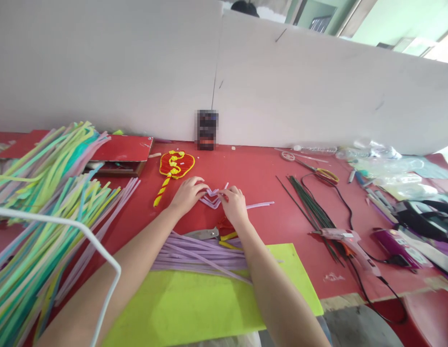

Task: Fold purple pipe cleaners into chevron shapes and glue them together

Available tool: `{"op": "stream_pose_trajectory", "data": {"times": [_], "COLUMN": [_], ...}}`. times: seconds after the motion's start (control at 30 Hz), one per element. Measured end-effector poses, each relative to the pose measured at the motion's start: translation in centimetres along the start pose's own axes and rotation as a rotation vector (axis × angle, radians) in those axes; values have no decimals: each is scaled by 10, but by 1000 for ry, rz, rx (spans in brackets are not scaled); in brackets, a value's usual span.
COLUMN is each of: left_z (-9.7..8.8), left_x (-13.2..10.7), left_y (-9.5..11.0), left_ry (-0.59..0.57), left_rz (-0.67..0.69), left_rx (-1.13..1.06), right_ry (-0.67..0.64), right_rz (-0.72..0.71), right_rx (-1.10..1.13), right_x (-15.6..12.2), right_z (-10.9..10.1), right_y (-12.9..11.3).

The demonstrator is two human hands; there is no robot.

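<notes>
Between my hands is a lilac pipe cleaner (210, 204) bent into small V-shaped folds. My left hand (189, 195) pinches its left side with thumb and fingertips. On the opposite side my right hand (233, 203) is closed on it too, its fingers partly hiding the stem. A straight lilac pipe cleaner piece (260, 205) lies to the right of my right hand. Below my hands are scissors (203, 234) with red handles and a pile of lilac pipe cleaners (195, 255). A red fan-shaped piece with yellow trim (177, 165) lies beyond my left hand.
Bundles of coloured pipe cleaners (83, 226) cover the left, crossed by a white bar (83, 226). A lime-green board (195, 303) lies in front. At right are dark green stems (314, 207), a pink glue gun (349, 236) with cord, and scissors (327, 175). A blurred phone-like object (207, 130) leans on the wall.
</notes>
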State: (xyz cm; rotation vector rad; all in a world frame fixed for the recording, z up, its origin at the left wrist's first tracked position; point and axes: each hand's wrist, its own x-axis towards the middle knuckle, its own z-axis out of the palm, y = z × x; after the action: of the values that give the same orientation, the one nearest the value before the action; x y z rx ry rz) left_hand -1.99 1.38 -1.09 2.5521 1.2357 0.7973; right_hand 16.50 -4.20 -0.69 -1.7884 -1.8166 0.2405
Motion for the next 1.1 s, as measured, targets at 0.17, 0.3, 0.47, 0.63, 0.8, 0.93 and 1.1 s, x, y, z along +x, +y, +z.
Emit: {"op": "stream_pose_trajectory", "data": {"times": [0.17,0.3,0.47,0.63,0.8,0.93,1.1], "left_z": [1,1,2,4,5,3,2], "left_x": [0,1,3,3,3,3,3], "left_y": [-1,-4,-4,-6,-8,-7,-4], "left_ry": [-8,-44,-59,-52,-38,1,31], "left_rz": [-4,-10,-35,-62,-52,-67,-96], "left_rx": [-33,-99,-186,-222,-244,-278,-304], "right_ry": [-44,-45,-13,36,37,41,42], "right_rz": [12,8,-8,2,18,-17,-82], "right_rx": [-38,-33,0,45,47,47,39], "right_x": [1,2,1,1,1,0,0], "right_z": [2,4,3,-1,-2,-2,-3], "right_y": [0,1,0,-3,-4,-7,-9]}}
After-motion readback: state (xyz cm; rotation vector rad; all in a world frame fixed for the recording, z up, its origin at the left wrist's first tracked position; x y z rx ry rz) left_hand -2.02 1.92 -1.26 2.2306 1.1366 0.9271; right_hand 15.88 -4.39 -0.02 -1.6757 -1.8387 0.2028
